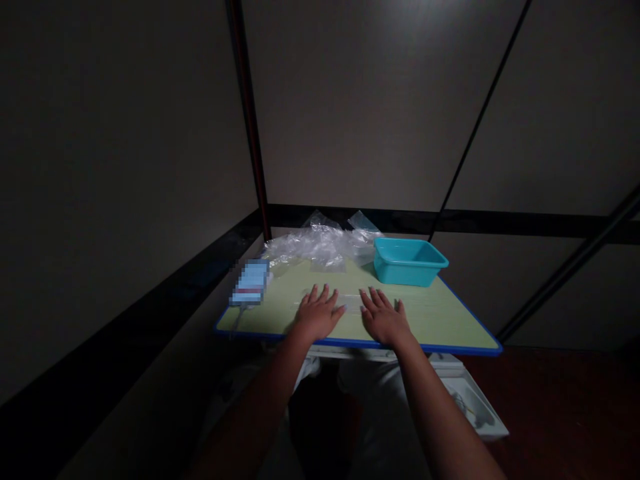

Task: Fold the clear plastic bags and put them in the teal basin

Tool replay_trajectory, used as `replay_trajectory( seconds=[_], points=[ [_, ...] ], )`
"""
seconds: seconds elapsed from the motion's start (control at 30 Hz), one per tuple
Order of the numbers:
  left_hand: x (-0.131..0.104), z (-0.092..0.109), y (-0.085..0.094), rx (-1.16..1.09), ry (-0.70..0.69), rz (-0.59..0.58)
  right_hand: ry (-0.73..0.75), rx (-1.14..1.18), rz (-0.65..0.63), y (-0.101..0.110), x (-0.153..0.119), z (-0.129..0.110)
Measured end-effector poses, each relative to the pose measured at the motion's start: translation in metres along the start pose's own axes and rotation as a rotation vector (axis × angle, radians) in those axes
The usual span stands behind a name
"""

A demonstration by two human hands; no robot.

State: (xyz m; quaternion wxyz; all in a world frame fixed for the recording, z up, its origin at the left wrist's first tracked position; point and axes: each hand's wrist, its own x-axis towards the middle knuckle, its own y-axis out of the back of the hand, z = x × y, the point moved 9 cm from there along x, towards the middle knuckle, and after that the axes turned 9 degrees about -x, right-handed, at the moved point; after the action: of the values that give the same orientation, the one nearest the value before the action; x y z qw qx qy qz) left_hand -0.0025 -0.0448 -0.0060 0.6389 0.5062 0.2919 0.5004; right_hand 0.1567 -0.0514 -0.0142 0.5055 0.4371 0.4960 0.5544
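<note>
Palm down near the front of the table, my left hand [319, 315] lies with its fingers spread. My right hand [385, 319] rests flat in the same way, a short gap to the right of it. Between and under the hands is a thin clear plastic sheet or bag [353, 305], faint against the pale green tabletop [440, 323]; its full outline is hard to make out. Neither hand grips anything.
A heap of crumpled clear plastic bags [323, 243] covers the table's back. A turquoise basin [410, 270] stands at the back right. A phone-like device [250, 283], pixelated, is at the left edge. A white open drawer [470, 400] juts out below right.
</note>
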Motion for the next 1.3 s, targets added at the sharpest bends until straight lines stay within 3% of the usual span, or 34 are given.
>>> replay_trajectory(
  seconds=[0.17,0.27,0.37,0.5,0.6,0.73,1.1,1.3],
  points=[
    [-0.001,-0.028,0.010,0.040,0.093,-0.001,-0.006,0.005,-0.013,0.000,0.000,0.000],
    [-0.005,-0.023,0.017,0.078,0.137,0.052,-0.005,0.009,-0.009,0.001,0.000,-0.001],
    [-0.009,0.014,0.019,0.067,0.044,0.115,-0.003,0.002,-0.010,0.002,-0.001,-0.001],
    [-0.006,0.081,-0.001,-0.073,-0.208,-0.007,0.035,-0.049,-0.051,0.000,-0.004,-0.001],
    [0.002,0.101,-0.013,-0.123,-0.259,-0.076,0.069,-0.079,-0.051,0.000,-0.004,-0.003],
    [0.012,0.080,-0.018,-0.085,-0.160,-0.091,0.039,-0.043,-0.018,0.000,-0.002,-0.002],
    [0.011,0.009,0.000,-0.004,-0.026,-0.076,-0.009,0.003,-0.022,0.002,-0.002,-0.001],
    [0.012,-0.006,0.003,0.005,0.006,-0.066,-0.007,-0.002,-0.027,0.004,-0.003,-0.001]
  ],
)
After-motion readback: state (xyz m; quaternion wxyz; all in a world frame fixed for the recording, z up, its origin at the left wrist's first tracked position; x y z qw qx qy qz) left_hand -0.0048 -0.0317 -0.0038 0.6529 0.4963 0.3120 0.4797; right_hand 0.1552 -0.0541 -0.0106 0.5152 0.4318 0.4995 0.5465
